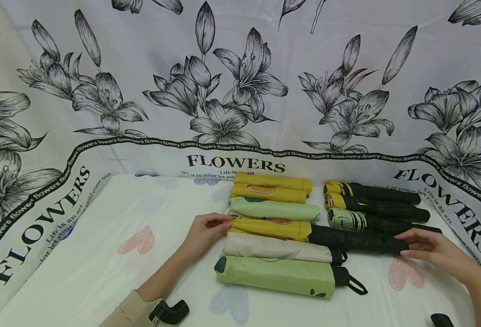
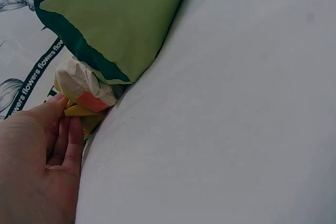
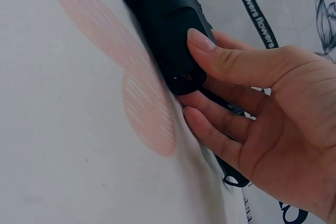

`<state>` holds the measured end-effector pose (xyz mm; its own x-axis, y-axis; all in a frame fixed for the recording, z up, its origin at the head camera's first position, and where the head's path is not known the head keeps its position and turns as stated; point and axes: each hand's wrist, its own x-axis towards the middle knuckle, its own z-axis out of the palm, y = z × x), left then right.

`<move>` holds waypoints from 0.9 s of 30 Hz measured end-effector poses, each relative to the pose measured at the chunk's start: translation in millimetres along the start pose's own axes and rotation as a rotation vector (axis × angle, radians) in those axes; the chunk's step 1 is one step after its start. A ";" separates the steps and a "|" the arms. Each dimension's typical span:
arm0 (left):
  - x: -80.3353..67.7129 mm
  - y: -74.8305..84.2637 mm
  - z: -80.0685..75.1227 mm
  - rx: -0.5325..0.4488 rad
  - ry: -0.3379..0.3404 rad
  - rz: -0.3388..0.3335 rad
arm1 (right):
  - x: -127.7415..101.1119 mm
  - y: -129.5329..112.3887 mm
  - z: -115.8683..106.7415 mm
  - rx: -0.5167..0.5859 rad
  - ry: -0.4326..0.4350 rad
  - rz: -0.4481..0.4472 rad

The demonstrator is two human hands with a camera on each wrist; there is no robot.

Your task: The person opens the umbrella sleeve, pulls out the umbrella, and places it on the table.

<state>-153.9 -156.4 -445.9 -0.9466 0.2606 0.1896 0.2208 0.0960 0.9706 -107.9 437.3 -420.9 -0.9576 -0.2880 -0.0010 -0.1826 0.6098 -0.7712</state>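
Note:
Several folded umbrellas lie side by side on a white cloth. One in the row has a yellow sleeve and a bare black canopy. My left hand touches its yellow left end with straight fingertips. At the other end, my right hand pinches the black handle, thumb on top and fingers underneath. A beige umbrella and a green one lie just in front of it.
Behind lie a pale green umbrella and two yellow ones. Three black umbrellas with sleeves part-way on lie at the back right. A floral backdrop printed FLOWERS rises behind. Bare cloth with heart prints lies to the left.

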 end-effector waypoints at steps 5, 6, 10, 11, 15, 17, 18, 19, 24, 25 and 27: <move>0.2 -0.2 -0.3 0.008 0.000 0.001 | -0.2 -5.0 -2.7 -0.072 0.027 0.019; 0.3 -0.3 -0.4 0.009 0.001 0.001 | 0.0 -6.5 -3.4 -0.078 0.033 0.008; 0.4 -1.4 -1.2 0.015 0.005 0.000 | 1.4 -13.4 -5.3 -0.060 0.045 -0.050; 0.3 -1.6 -1.4 0.016 0.006 0.000 | 1.7 -15.5 -5.5 -0.057 0.048 -0.064; 0.1 -1.5 -1.4 0.021 0.004 0.000 | 3.4 -25.0 -5.0 -0.043 0.067 -0.109; 0.1 -1.6 -1.2 0.021 0.003 0.001 | 4.7 -30.7 -4.0 -0.047 0.083 -0.122; 0.2 -1.6 -1.1 0.020 0.003 0.001 | 5.6 -33.6 -3.1 -0.049 0.088 -0.123; 0.2 -1.5 -0.9 0.019 0.003 0.001 | 6.5 -36.6 -2.1 -0.053 0.091 -0.124; 0.5 -0.9 -0.1 0.016 0.005 -0.004 | 13.5 -51.8 9.4 -0.082 0.111 -0.142; 0.6 -0.8 0.1 0.015 0.005 -0.006 | 15.5 -54.5 12.6 -0.087 0.113 -0.161; 0.6 -0.5 0.0 0.013 0.005 -0.008 | 20.5 -60.4 20.4 -0.101 0.121 -0.199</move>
<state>-154.6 -156.3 -446.3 -0.9496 0.2546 0.1826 0.2161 0.1101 0.9701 -111.9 379.5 -387.3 -0.9193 -0.3228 0.2250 -0.3853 0.6227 -0.6810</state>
